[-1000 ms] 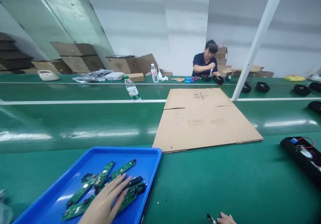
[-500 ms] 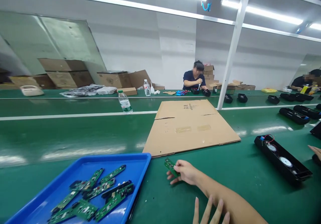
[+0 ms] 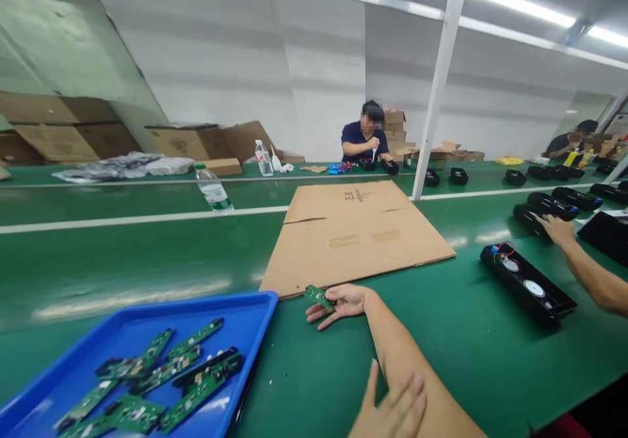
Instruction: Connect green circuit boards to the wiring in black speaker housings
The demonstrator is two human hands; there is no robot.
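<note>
Glossy green counter (image 3: 294, 386). My right hand (image 3: 347, 301) pinches a circuit board (image 3: 316, 294) by one end; slack pinch could drop it. Left hand (image 3: 390, 412) open.

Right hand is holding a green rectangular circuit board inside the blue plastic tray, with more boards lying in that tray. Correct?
Not quite: the right hand holds the green rectangular circuit board outside the blue plastic tray, past its right edge, as the head view shows. The rest is right: more boards lie in that tray.
</note>
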